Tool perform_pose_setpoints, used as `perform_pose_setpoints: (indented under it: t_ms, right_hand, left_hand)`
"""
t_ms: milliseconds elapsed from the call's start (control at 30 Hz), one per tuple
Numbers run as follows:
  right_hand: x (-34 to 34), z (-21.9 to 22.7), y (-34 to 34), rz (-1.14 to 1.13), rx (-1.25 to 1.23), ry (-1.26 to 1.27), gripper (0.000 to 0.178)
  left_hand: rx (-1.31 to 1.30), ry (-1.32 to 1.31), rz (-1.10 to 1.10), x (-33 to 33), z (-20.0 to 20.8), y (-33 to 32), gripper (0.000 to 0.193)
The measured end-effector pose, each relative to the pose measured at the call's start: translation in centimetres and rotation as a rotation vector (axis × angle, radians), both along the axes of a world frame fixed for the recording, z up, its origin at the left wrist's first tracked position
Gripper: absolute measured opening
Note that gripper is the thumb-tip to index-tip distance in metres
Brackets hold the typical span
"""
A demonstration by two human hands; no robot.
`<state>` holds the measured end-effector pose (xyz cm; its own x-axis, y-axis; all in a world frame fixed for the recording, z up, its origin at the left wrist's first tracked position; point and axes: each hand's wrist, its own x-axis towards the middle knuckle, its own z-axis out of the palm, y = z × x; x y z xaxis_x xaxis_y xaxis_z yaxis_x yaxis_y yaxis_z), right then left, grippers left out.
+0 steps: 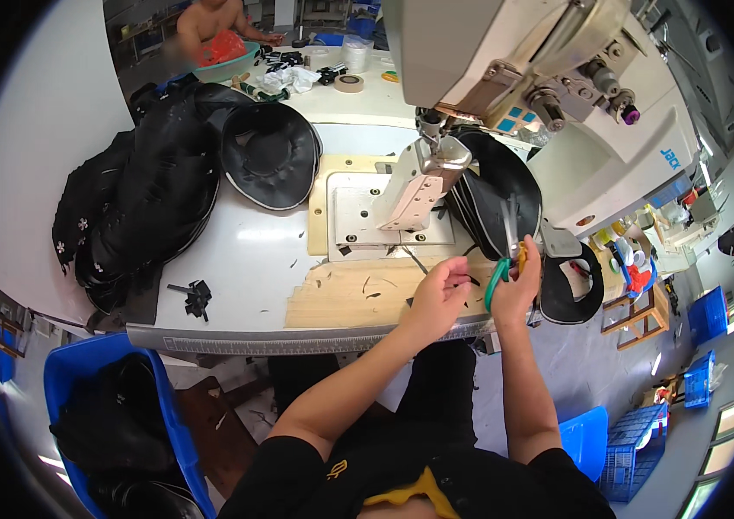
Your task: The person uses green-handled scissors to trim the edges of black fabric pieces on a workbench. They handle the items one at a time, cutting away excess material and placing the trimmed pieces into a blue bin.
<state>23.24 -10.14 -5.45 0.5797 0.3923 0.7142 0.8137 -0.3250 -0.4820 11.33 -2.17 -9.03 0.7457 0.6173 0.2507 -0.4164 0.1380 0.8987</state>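
My right hand (516, 290) is closed round a pair of scissors (500, 281) with green and orange handles. The blades point away from me and look blurred, in front of a stack of black curved pieces (497, 190) with pale edging. To its left, my left hand (440, 298) is over the front edge of the table, its fingers curled together. A dark sliver shows by its fingertips; whether they grip it I cannot tell. Just beyond both hands stands the sewing machine (423, 186), its post and presser foot over a pale metal plate.
A heap of black padded pieces (142, 190) lies at the left, with a black cup-shaped piece (272, 156) beside it. Black scraps (197, 298) dot the table. A blue bin (181, 415) stands at the lower left. Across the table sits another person (211, 26) beside a green basin (233, 67).
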Motion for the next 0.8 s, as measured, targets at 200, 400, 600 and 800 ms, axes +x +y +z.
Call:
perform_pose_setpoints:
  t_ms: [200, 400, 600, 800]
  right_hand:
    - [2.1, 3.2, -0.2, 0.235, 0.581, 0.607, 0.048]
    - [1.9, 4.4, -0.2, 0.267, 0.644, 0.725, 0.044]
    - [-0.6, 3.0, 0.2, 0.332, 0.715, 0.782, 0.042]
    - [-6.2, -0.8, -0.6, 0.409, 0.721, 0.648, 0.053]
  left_hand:
    - [0.075, -0.005, -0.057, -0.5, -0.3, -0.3, 0.027]
    - [0.115, 0.007, -0.063, -0.9, 0.1, -0.1, 0.024]
    - [0.177, 0.008, -0.068, -3.5, 0.4, 0.5, 0.016]
    - [0.609, 0.313, 0.193, -11.4, 4.7, 8.0, 0.017]
